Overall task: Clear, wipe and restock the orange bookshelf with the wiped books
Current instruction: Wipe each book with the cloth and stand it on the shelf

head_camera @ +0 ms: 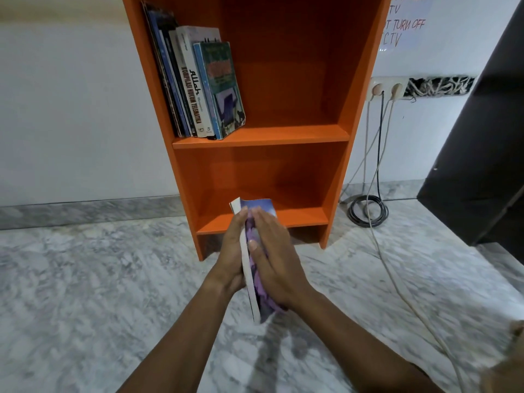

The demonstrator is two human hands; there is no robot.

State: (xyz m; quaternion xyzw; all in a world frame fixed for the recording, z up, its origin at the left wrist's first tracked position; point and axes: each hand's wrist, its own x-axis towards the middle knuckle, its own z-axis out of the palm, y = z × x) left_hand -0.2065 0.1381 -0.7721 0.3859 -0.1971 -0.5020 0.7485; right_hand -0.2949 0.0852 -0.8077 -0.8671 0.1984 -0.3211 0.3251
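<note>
The orange bookshelf (261, 136) stands against the white wall. Several books (198, 86) lean to the left on its upper shelf; the lower shelf (263, 219) is bare. In front of it I hold a paperback book (251, 275) with a blue and purple cover, on edge. My left hand (232, 251) grips it from the left side. My right hand (272, 256) lies flat on the cover, pressing a purple cloth (262, 296) against it. The cloth is mostly hidden under the palm.
Grey marble floor (85, 279) all around. Cables (368, 211) run from a wall socket (387, 89) and coil on the floor right of the shelf. A dark cabinet (482, 151) stands at the right. A handwritten sign (405, 24) hangs on the wall.
</note>
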